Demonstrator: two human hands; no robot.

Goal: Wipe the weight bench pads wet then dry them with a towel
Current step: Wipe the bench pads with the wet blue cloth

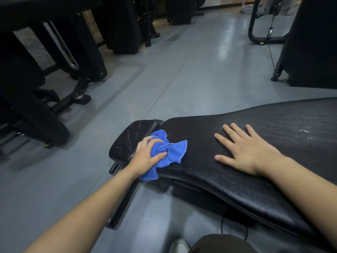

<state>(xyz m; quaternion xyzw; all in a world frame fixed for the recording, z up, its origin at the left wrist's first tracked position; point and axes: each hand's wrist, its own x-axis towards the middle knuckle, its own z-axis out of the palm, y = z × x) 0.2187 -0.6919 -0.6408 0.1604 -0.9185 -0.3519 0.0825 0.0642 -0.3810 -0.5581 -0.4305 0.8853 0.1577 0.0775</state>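
A black weight bench lies across the lower right, with a long back pad (237, 179) and a smaller seat pad (127, 137) at its left end. The seat pad carries whitish streaks and wet spots. My left hand (147, 156) grips a bunched blue cloth (169, 150) pressed on the gap where the two pads meet. My right hand (249, 150) rests flat on the back pad, fingers spread, holding nothing. A damp sheen shows on the back pad toward the far right (306, 132).
Grey gym floor (182, 79) stretches ahead. Black machine frames and feet (78, 95) stand at the left, more equipment at the back (124, 33) and right (310, 52). A thin black cable (223, 223) hangs under the bench. My shoe (179, 245) is at the bottom.
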